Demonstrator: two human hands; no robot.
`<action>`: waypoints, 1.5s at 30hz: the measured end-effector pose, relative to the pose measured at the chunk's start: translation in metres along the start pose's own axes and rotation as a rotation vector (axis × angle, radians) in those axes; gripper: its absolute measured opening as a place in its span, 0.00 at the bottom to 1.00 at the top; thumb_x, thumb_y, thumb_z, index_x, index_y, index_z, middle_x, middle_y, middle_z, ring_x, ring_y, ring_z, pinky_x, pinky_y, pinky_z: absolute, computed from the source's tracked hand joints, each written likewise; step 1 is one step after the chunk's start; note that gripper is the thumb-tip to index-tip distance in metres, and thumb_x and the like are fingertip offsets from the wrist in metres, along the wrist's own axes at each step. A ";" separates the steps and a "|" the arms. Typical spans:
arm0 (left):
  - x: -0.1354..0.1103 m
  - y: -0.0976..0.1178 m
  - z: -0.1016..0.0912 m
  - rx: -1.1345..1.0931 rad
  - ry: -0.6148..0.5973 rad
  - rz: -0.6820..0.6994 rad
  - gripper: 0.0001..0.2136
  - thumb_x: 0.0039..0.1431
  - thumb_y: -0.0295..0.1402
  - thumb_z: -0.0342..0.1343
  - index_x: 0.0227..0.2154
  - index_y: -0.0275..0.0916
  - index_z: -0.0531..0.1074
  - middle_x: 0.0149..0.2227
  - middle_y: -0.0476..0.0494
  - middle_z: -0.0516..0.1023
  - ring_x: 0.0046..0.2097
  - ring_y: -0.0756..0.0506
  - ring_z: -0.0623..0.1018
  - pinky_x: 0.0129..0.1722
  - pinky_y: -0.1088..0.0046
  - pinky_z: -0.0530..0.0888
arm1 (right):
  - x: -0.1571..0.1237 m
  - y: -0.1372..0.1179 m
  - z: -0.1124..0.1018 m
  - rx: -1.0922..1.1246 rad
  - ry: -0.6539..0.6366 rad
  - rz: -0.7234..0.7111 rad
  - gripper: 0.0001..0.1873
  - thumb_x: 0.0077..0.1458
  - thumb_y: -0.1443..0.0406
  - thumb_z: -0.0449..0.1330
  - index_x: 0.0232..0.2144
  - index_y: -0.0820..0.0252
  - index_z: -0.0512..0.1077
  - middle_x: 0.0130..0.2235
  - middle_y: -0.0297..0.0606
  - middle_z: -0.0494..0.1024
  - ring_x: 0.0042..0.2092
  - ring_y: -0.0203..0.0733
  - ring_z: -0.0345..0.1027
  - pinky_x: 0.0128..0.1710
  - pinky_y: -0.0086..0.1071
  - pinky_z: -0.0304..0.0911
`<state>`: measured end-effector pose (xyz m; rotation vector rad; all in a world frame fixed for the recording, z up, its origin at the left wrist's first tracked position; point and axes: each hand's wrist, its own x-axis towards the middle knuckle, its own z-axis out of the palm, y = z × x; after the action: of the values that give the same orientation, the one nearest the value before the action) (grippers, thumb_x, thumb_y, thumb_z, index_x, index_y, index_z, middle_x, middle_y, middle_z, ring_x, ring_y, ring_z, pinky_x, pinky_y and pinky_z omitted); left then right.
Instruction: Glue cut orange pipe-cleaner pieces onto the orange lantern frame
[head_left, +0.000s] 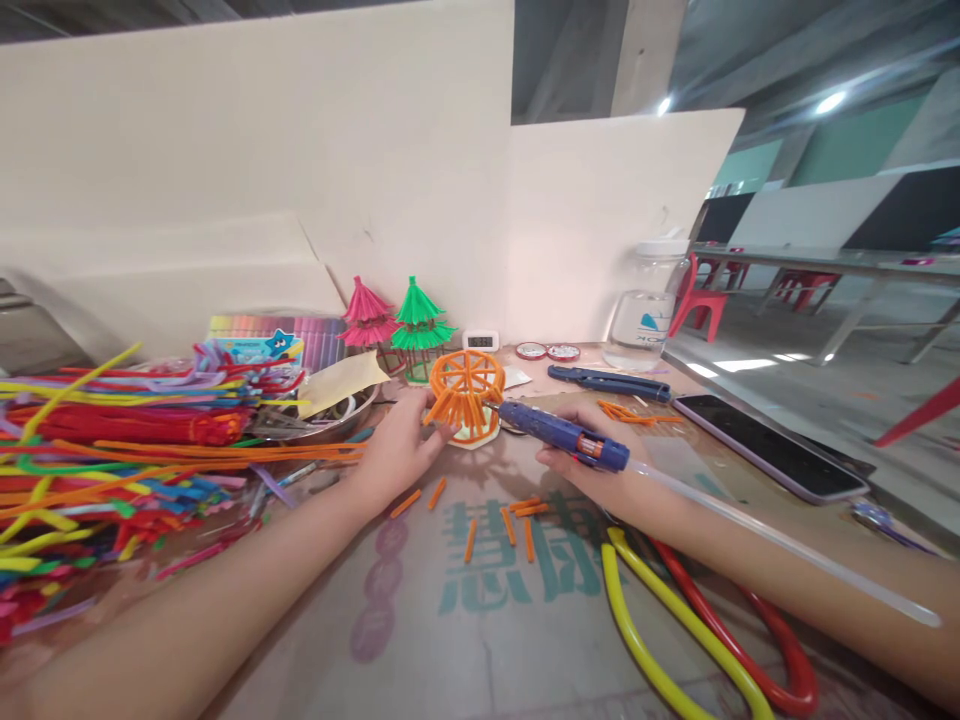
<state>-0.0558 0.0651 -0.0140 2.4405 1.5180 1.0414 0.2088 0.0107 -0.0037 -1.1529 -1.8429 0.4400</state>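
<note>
At scene center, a left hand, fingers nearly closed, pinches an orange pipe-cleaner wheel frame, likely light, springy and easily bent, best held by its rim. At right, the right hand wraps around a blue glue gun.

White elongated ceiling lamp streaking glare upper right, bright patches on the grey floor, soft shadows before me, edges stretched, blurry!
</note>
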 end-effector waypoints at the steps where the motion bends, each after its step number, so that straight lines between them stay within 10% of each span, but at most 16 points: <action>1: 0.000 0.000 0.000 -0.002 0.000 -0.002 0.22 0.59 0.40 0.52 0.55 0.38 0.64 0.53 0.36 0.73 0.55 0.36 0.73 0.55 0.56 0.69 | 0.000 0.000 0.000 -0.013 -0.001 0.005 0.12 0.50 0.57 0.64 0.36 0.54 0.71 0.31 0.32 0.78 0.31 0.40 0.71 0.32 0.31 0.64; 13: 0.003 -0.010 0.004 -0.072 -0.037 -0.144 0.18 0.60 0.47 0.52 0.45 0.39 0.69 0.43 0.40 0.79 0.46 0.39 0.78 0.45 0.62 0.74 | 0.007 0.002 -0.004 0.054 -0.018 0.015 0.14 0.54 0.55 0.62 0.39 0.55 0.68 0.31 0.33 0.78 0.33 0.41 0.72 0.33 0.33 0.66; 20: 0.002 -0.010 0.005 -0.117 -0.015 -0.151 0.15 0.58 0.46 0.54 0.39 0.40 0.71 0.39 0.43 0.79 0.42 0.41 0.79 0.43 0.63 0.74 | 0.093 0.041 -0.020 -0.148 -0.147 0.208 0.17 0.57 0.52 0.58 0.38 0.59 0.76 0.33 0.39 0.81 0.33 0.43 0.74 0.29 0.32 0.67; 26: 0.001 -0.009 0.004 -0.129 -0.057 -0.153 0.16 0.59 0.46 0.54 0.42 0.40 0.71 0.41 0.43 0.79 0.42 0.41 0.79 0.44 0.63 0.74 | 0.146 0.073 0.010 -0.309 -0.170 0.231 0.14 0.52 0.58 0.65 0.37 0.62 0.78 0.35 0.41 0.82 0.36 0.43 0.74 0.34 0.30 0.65; 45: 0.003 0.003 -0.001 -0.023 -0.121 -0.149 0.19 0.58 0.51 0.50 0.38 0.39 0.71 0.40 0.43 0.79 0.41 0.41 0.77 0.40 0.65 0.71 | 0.123 0.091 -0.019 -0.560 -0.283 0.126 0.22 0.54 0.52 0.61 0.45 0.59 0.77 0.42 0.41 0.82 0.39 0.44 0.74 0.36 0.29 0.62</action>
<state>-0.0531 0.0658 -0.0107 2.2884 1.6094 0.8632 0.2525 0.1578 0.0062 -1.6549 -2.2267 0.1596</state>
